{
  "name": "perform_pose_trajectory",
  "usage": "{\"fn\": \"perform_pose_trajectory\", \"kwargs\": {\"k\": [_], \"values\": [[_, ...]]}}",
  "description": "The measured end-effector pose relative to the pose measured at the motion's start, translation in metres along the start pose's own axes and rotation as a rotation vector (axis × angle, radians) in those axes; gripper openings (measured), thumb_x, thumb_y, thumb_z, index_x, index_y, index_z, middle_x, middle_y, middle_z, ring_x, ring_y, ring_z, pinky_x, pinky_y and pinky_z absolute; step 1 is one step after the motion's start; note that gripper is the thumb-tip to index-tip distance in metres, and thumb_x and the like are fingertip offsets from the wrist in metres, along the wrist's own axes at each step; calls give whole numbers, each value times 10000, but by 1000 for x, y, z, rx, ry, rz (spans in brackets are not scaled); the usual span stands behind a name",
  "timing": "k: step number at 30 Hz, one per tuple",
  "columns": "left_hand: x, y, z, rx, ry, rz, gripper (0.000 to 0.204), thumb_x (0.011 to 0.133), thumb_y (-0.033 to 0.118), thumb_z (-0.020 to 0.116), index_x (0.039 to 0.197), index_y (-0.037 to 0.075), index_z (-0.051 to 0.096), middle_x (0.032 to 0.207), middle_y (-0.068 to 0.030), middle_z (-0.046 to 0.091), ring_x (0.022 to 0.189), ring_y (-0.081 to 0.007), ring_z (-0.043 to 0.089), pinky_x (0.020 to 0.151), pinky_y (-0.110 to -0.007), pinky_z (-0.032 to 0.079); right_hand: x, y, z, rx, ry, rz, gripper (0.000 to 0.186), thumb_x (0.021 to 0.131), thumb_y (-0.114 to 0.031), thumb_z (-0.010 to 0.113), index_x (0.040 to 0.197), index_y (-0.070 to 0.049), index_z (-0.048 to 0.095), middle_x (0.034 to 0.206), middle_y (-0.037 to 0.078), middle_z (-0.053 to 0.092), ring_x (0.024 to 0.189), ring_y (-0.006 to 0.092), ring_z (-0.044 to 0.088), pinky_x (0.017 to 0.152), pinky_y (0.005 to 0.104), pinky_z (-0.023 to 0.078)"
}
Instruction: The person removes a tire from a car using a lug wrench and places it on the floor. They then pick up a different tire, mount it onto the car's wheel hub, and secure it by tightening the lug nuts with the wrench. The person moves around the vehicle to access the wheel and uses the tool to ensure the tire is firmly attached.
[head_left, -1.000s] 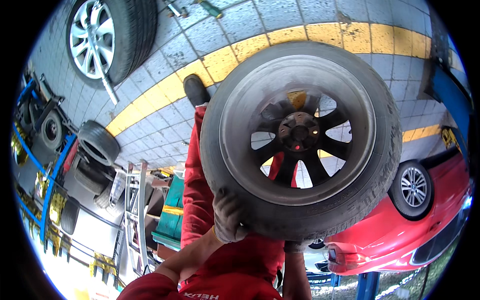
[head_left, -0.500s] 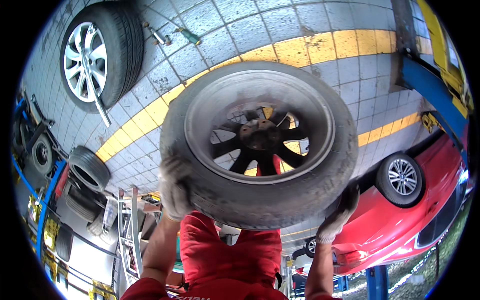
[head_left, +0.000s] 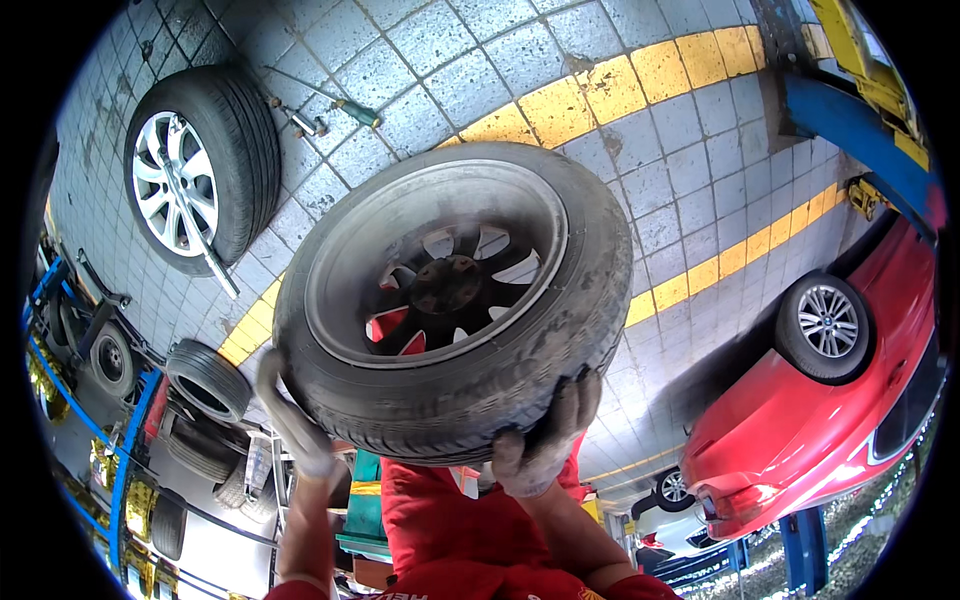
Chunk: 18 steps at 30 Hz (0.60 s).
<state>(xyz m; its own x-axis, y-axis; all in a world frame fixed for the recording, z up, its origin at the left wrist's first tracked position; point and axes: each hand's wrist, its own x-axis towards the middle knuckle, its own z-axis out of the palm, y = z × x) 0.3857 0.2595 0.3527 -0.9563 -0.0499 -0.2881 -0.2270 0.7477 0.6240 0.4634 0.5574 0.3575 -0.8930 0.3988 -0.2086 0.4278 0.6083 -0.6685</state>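
Note:
A car wheel (head_left: 590, 270) with a worn black tyre is tilted in front of me, its hollow inner side and dark spokes facing up. My left hand (head_left: 298, 425), in a pale work glove, lies at the tyre's left edge with its fingers stretched out. Under the near tread, my gloved right hand (head_left: 548, 440) grips the tyre with curled fingers. Part of those fingers is hidden behind the rubber. Whether the wheel's far edge touches the floor, I cannot tell.
At the far left another wheel (head_left: 255, 150) with silver spokes has a long metal wrench (head_left: 190, 215) across it. A green-handled tool (head_left: 357, 112) lies nearby. Loose tyres (head_left: 208, 380) are at left. A red car (head_left: 750, 430) and a blue lift arm (head_left: 850, 120) stand right.
The wheel has shifted left and turned. My right hand has moved left to the near tread. My left hand has slid down and left, its fingers straightening from their curled hold.

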Motion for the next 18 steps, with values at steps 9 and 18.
{"fn": "perform_pose_trajectory", "kwargs": {"k": [9,18], "values": [[-15,85,23,234,-57,42,471,1033,289,447,1242,-41,711,1274,-244,703,1216,-449,632,1149,-566,413,-17,9,-19,128,-231,-141,563,953,-351,691,1405,-28,593,1371,217,581,1323,395,529,1138,539,410],[-35,4,-19,230,-45,21,460,1029,274,418,1160,-58,708,1226,-263,700,1208,-451,621,1163,-584,401,1,33,42,155,-119,110,761,1125,-435,391,1614,143,320,1656,340,365,1551,477,359,1279,532,276]]}}
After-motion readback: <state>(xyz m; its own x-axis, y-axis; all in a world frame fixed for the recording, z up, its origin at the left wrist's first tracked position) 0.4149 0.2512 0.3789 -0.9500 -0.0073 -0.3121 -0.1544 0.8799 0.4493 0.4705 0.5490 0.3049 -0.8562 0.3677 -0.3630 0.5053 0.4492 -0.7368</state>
